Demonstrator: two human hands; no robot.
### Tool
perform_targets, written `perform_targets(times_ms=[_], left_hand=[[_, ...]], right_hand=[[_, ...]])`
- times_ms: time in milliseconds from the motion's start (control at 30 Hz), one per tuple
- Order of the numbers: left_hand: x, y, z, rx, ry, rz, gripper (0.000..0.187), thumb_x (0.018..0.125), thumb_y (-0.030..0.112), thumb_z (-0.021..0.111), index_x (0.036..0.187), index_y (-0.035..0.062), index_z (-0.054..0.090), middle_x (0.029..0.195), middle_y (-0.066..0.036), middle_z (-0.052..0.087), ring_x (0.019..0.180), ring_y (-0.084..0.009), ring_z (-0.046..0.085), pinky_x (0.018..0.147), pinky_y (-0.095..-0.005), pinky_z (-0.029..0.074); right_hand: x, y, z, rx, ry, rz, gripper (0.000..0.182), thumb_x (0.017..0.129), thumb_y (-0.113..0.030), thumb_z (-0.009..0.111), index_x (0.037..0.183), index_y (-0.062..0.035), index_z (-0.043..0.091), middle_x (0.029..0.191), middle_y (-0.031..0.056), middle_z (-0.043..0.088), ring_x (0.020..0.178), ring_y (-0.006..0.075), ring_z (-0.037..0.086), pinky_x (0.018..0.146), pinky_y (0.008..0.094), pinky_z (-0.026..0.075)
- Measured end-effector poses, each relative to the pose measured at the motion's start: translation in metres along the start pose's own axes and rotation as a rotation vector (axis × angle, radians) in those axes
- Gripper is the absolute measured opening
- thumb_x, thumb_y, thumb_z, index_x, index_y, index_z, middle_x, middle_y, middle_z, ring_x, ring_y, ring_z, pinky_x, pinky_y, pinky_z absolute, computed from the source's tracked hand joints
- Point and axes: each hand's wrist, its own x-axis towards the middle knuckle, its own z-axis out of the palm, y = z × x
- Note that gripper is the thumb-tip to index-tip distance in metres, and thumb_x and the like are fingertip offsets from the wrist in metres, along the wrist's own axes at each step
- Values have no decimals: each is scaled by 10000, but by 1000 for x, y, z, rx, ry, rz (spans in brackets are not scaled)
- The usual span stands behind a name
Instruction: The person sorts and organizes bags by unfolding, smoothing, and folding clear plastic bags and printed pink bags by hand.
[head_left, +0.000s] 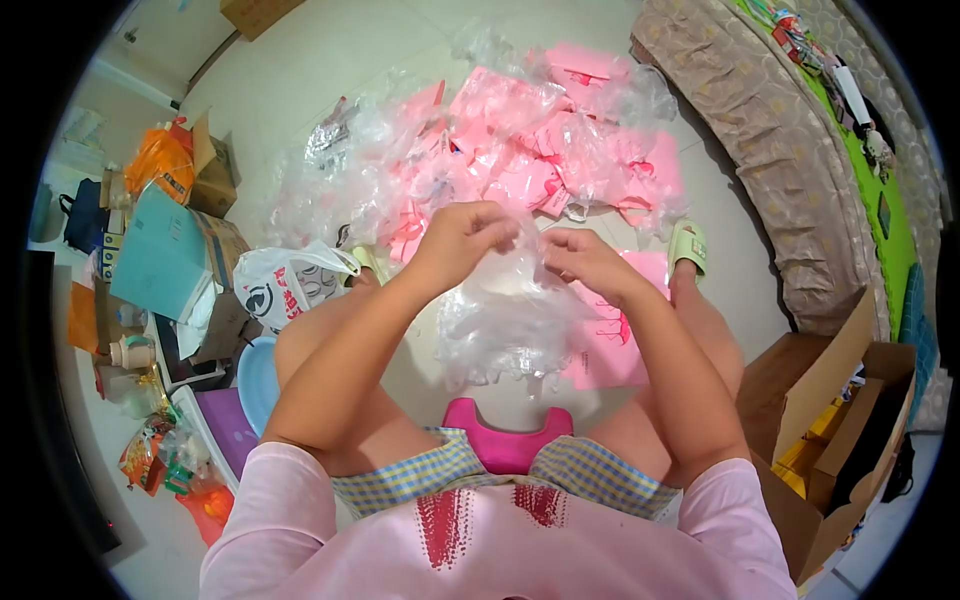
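A clear plastic bag (510, 325) hangs crumpled between my two hands, over the floor in front of my knees. The fingers of my left hand (468, 243) are curled and pinch its upper left edge. Opposite, a short gap away, my right hand (588, 262) pinches the upper right edge with thumb and fingertips. Under my right forearm lies a flat pink bag (612, 345) with a darker pink print. Just beyond my hands spreads a loose heap of pink bags (520, 120) mixed with crumpled clear plastic wrappers (345, 170).
A white printed carrier bag (285, 285) stands by my left foot. Further left are a teal box (160, 250) and a light blue basin (257, 385). An open cardboard box (830, 420) is at my right, below a cloth-covered sofa (750, 140). A pink stool (510, 445) shows between my thighs.
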Motion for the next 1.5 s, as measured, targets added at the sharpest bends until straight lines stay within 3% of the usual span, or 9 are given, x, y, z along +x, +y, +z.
perform_targets(times_ms=[100, 300, 700, 767, 867, 967, 1067, 1233, 1500], left_hand=[[8, -8, -1, -181, 126, -308, 233, 870, 189, 593, 830, -38, 626, 686, -65, 618, 605, -125, 601, 574, -252, 503], [24, -22, 0, -141, 133, -303, 255, 896, 227, 571, 800, -2, 625, 650, -40, 582, 555, -93, 551, 546, -222, 480], [16, -34, -8, -194, 383, -274, 279, 922, 248, 520, 793, 11, 588, 564, 32, 451, 459, -45, 393, 415, -226, 327], [16, -37, -6, -218, 437, -295, 275, 928, 250, 508, 797, 20, 580, 560, 40, 436, 459, -41, 365, 421, -227, 314], [20, -52, -6, -344, 517, -261, 298, 934, 280, 493, 777, 40, 573, 551, 56, 401, 481, -36, 332, 440, -218, 299], [16, -52, -11, -465, 447, -309, 218, 893, 221, 572, 939, 12, 534, 666, 14, 489, 549, -38, 435, 491, -208, 380], [13, -54, -2, -455, 363, -198, 583, 746, 0, 689, 1158, 23, 277, 960, -151, 524, 717, -182, 624, 597, -282, 538], [-1, -108, 7, -111, 454, -365, 522, 761, 29, 669, 1095, 66, 270, 1008, -196, 497, 664, -208, 622, 468, -296, 524], [-54, -237, 31, -296, 89, -557, 773, 672, -53, 700, 1316, 145, 319, 1171, -161, 495, 680, -155, 579, 544, -273, 522]], right_hand=[[5, 1, -7, 35, 88, -61, 297, 808, -254, 638, 934, 15, 622, 864, 56, 605, 780, 121, 580, 691, 271, 459], [12, -3, -26, -359, 67, -86, 269, 776, -175, 700, 949, 22, 639, 815, 52, 637, 786, 127, 614, 722, 265, 480], [20, 4, -29, 169, 520, -159, 184, 839, -167, 617, 811, 15, 623, 723, 67, 623, 668, 140, 622, 611, 230, 474], [18, -3, -19, 681, 400, -230, 191, 853, -161, 591, 862, 29, 602, 776, 75, 627, 677, 161, 626, 632, 252, 493], [11, 6, -10, 92, 323, -162, 193, 862, -140, 573, 918, 43, 584, 796, 76, 620, 700, 172, 631, 650, 287, 524], [24, 27, -25, 227, 417, -89, 302, 864, -181, 589, 1035, 60, 527, 881, 107, 595, 767, 190, 626, 690, 303, 534], [24, 25, -15, 314, 549, -52, 280, 836, -152, 618, 1001, 65, 552, 835, 93, 604, 704, 174, 624, 663, 300, 538], [34, 79, -6, 216, 492, 157, 297, 789, -75, 651, 1014, 80, 536, 807, 99, 599, 661, 161, 610, 590, 291, 519], [79, 235, -1, -242, 653, 270, 198, 709, -32, 655, 878, 57, 604, 756, 145, 648, 628, 187, 640, 534, 299, 515]])
